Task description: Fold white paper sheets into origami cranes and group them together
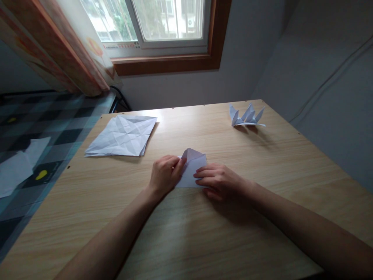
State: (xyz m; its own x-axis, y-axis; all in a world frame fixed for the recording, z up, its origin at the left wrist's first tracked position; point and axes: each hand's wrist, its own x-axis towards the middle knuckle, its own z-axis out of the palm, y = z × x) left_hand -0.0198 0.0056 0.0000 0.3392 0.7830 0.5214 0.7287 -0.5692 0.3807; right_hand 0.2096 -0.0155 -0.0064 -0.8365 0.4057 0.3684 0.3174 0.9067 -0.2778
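A small folded sheet of white paper [190, 174] lies on the wooden table in front of me, with one flap at its far side raised to a peak. My left hand [166, 173] is closed on the paper's left edge, thumb on top by the flap. On the right part of the paper rests my right hand [217, 179], its fingers stretched out and lying flat, a little apart. The fingertips hide part of the paper's right edge. Beyond my right hand stand folded paper cranes [247, 116], close together.
A stack of creased white paper sheets [124, 136] lies at the table's [186, 233] far left. Loose white papers [20, 167] are on a checked cloth [67, 132] to the left. A window [171, 19] and curtain [61, 42] are behind; a wall borders the right side.
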